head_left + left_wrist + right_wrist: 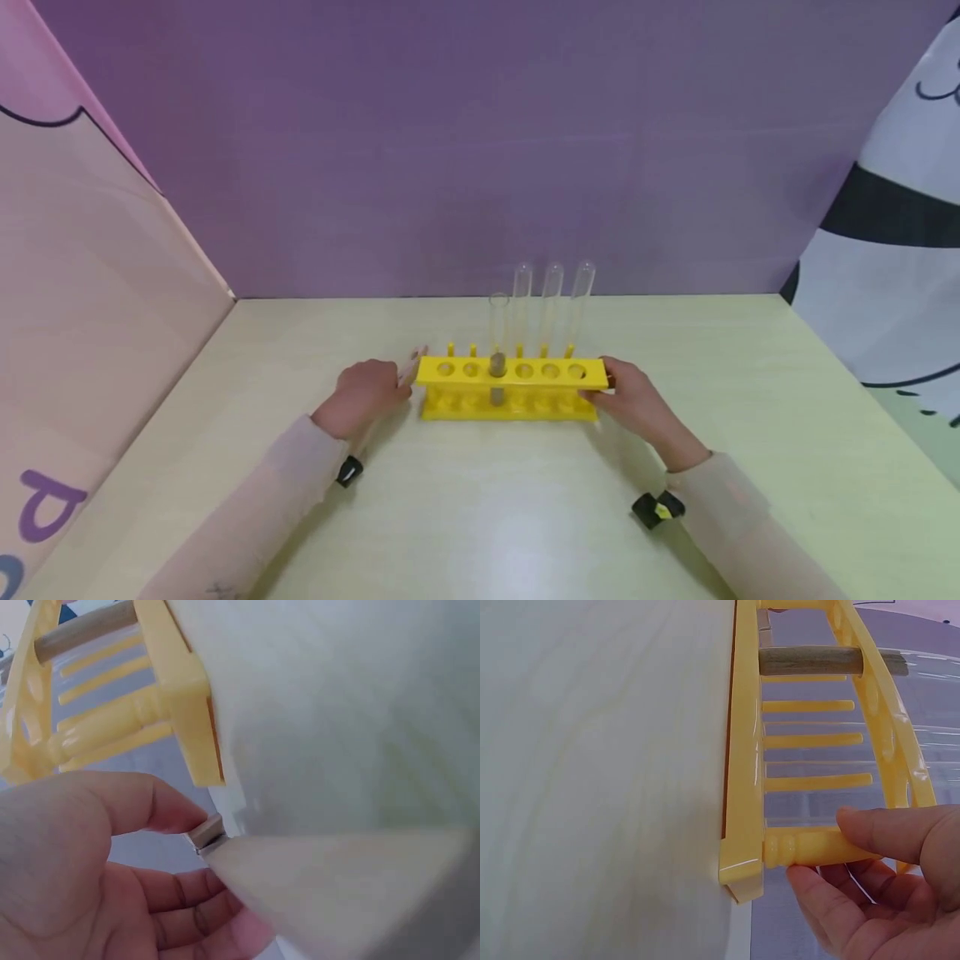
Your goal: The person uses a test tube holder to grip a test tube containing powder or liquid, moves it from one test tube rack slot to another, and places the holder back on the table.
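Note:
A yellow test tube rack (465,412) stands on the table in front of me. My right hand (628,398) grips its right end post (817,847) between thumb and fingers. At the rack's left end, my left hand (367,392) pinches a wooden test tube clamp (322,881), whose tip points away beside the rack. One upright test tube (498,321) sits in the third hole from the left, with grey-brown contents (810,661) in its lower part. Three clear test tubes (523,292) stand upside down on the rack's back pegs at the right.
The pale wooden table (510,508) runs back to a purple wall panel (480,150). A pink-white printed panel (90,275) borders the left side, a black-and-white printed one (885,300) the right. Two back pegs (451,350) at the left are bare.

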Demonstrator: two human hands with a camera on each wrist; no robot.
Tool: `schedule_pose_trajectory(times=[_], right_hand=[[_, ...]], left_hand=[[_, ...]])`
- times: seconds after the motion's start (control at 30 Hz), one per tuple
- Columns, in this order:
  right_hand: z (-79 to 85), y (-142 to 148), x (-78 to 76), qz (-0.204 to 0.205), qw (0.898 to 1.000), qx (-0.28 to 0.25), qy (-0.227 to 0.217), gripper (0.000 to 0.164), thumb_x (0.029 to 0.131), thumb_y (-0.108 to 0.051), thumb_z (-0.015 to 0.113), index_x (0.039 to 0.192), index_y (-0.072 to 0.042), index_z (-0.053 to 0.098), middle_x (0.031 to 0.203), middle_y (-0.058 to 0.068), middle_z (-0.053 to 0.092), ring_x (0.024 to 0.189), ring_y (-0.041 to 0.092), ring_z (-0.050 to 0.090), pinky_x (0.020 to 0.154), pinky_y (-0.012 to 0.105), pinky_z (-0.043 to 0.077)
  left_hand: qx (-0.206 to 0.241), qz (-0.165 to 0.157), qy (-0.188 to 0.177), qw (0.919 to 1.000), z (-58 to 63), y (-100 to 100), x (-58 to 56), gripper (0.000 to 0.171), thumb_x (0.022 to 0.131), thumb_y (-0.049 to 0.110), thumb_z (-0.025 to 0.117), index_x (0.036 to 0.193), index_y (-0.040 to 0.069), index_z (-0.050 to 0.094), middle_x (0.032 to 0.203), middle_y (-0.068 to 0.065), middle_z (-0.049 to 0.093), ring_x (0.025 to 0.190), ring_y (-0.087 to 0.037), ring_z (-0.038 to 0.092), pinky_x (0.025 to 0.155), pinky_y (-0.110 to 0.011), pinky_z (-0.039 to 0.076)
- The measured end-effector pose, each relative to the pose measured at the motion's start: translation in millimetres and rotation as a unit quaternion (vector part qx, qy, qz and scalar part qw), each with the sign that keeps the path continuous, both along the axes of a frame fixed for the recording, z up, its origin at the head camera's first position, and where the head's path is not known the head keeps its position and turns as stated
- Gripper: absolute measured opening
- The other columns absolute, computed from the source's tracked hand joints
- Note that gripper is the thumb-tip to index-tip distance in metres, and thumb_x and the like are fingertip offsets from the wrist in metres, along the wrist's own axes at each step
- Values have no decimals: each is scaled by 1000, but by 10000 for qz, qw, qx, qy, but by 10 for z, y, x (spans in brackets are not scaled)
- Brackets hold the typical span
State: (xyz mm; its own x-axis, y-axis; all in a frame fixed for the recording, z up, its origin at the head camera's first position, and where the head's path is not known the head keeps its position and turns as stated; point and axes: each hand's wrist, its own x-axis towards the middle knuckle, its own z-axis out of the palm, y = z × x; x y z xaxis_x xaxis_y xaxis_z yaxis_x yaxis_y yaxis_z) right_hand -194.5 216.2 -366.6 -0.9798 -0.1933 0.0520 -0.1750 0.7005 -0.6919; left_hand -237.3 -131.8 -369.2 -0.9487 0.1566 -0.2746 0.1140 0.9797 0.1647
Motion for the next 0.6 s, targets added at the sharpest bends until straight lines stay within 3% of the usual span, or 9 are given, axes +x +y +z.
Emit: schedule_pose_trajectory(times=[0.37, 0.6], right_hand=[[17, -7, 12, -38, 10000, 22, -80, 31, 87, -2, 63, 115, 9, 53, 110, 23, 60, 98, 33, 58, 82, 42, 51], [12, -9, 8, -51, 9998, -24, -169, 31, 88, -3, 63, 115, 8, 54, 111, 22, 60, 98, 31, 58, 81, 40, 51]], left_hand=[[477, -363, 671, 9960, 139, -181, 59, 21, 94, 25, 52, 97, 4, 53, 71, -7, 52, 59, -21, 47, 51, -30, 37], [772, -682, 1154, 9880, 246, -232, 142, 19, 96, 21, 50, 107, 5, 52, 68, -4, 53, 51, -17, 44, 46, -27, 35]])
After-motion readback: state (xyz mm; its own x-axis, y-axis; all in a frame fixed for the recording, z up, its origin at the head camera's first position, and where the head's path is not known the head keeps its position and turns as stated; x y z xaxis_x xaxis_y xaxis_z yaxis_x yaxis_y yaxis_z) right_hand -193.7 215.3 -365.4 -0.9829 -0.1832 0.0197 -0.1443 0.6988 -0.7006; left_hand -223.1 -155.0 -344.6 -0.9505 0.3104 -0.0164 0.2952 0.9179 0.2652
